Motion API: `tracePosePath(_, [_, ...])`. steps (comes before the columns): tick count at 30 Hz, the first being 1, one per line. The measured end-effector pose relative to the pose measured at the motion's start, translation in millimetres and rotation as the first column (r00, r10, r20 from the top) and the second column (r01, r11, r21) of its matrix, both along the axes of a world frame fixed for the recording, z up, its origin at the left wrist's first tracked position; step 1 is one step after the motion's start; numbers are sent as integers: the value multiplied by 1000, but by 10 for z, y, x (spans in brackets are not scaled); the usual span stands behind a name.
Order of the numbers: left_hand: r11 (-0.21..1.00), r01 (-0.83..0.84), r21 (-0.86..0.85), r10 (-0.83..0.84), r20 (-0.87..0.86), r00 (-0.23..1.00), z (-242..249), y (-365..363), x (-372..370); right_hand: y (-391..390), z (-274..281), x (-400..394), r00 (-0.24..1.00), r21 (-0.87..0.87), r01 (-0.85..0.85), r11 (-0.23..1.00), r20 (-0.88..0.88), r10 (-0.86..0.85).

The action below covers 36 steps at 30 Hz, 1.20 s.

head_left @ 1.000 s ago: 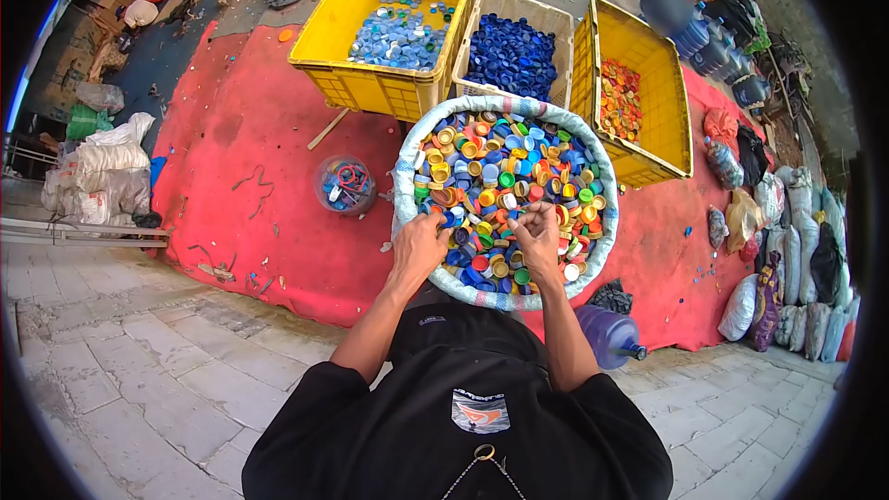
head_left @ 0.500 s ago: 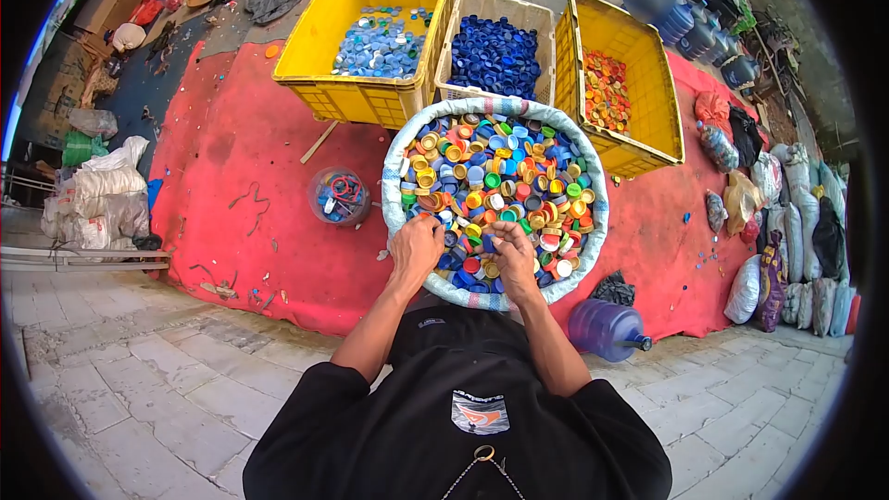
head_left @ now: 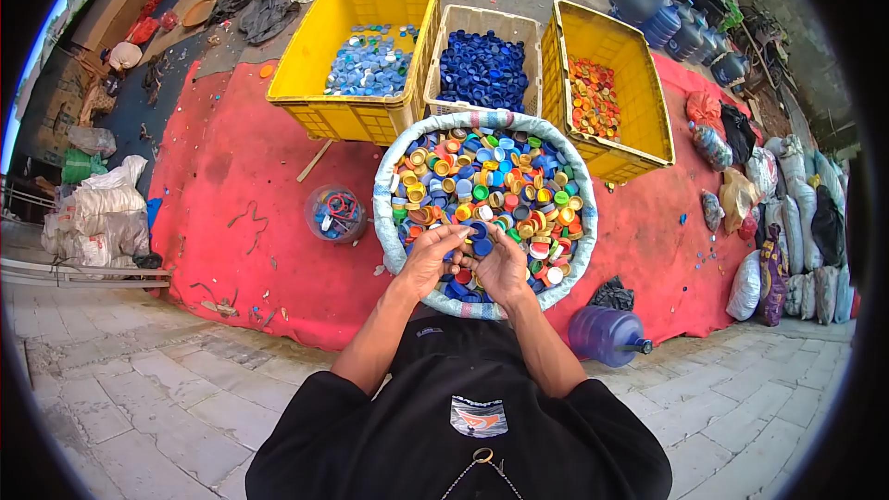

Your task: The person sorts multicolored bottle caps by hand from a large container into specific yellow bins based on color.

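Note:
A round sack with a rolled pale-blue rim (head_left: pixel 386 213) stands in front of me, full of mixed bottle caps (head_left: pixel 448 165) in yellow, blue, orange, green, red and white. Over its near part my two hands are close together. Dark blue bottle caps (head_left: pixel 482 246) show between them. My right hand (head_left: pixel 503 268) is curled round these caps. The fingertips of my left hand (head_left: pixel 433 256) are closed against the upper dark blue cap from the other side. Fingers partly hide what lies in each palm.
Beyond the sack stand a yellow crate (head_left: pixel 356 111) of light blue caps, a whitish crate (head_left: pixel 432 83) of dark blue caps and another yellow crate (head_left: pixel 630 153) of orange caps. A small tub (head_left: pixel 336 214) is at left, a water jug (head_left: pixel 607 334) at right, filled sacks (head_left: pixel 798 222) beyond.
My hands have come together and lifted slightly from the pile, with dark blue caps now visible between them. The view has tilted, so crates and sack appear lower.

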<state>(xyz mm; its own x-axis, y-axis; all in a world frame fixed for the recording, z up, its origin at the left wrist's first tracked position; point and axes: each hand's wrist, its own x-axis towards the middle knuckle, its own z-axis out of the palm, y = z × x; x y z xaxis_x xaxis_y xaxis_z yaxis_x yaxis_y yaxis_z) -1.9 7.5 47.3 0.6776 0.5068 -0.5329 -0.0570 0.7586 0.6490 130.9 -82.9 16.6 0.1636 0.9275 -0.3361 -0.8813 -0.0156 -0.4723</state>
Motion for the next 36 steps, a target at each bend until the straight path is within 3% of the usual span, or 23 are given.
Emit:
tracePosePath(4, [995, 32, -96, -18, 142, 990, -117, 31, -23, 3, 152, 46, 999, -62, 12, 998, -30, -14])
tracePosePath(8, [941, 12, -339, 149, 445, 883, -168, 64, 1, -26, -101, 145, 994, -31, 24, 999, -108, -27])
tracePosePath(19, [953, -24, -303, 150, 401, 904, -252, 206, 191, -57, -162, 351, 986, -50, 131, 990, -99, -136])
tracePosePath(27, [892, -220, -395, 331, 240, 913, -403, 532, 511, 203, -125, 498, 984, -61, 167, 984, -49, -170])
tracePosePath(29, [863, -254, -437, 367, 196, 909, -379, 716, 662, 360, -211, 594, 984, -155, 173, 973, -18, -178])
tracePosePath(31, [823, -266, -502, 414, 211, 885, -395, 1061, 908, 678, -131, 789, 976, -139, 196, 971, -66, -206])
tracePosePath(33, [863, -240, -445, 411, 341, 846, -274, 1557, 1236, 1183, 271, 1047, 966, -35, 246, 969, -77, -248])
tracePosePath(35, [875, -193, -443, 418, 493, 763, 144, 1980, 1428, 1616, 399, 1395, 969, 151, 244, 958, -10, -245])
tracePosePath(36, [903, -221, -370, 400, 532, 746, 224, 2202, 1506, 1830, 479, 1536, 954, 114, 291, 950, 46, -298])
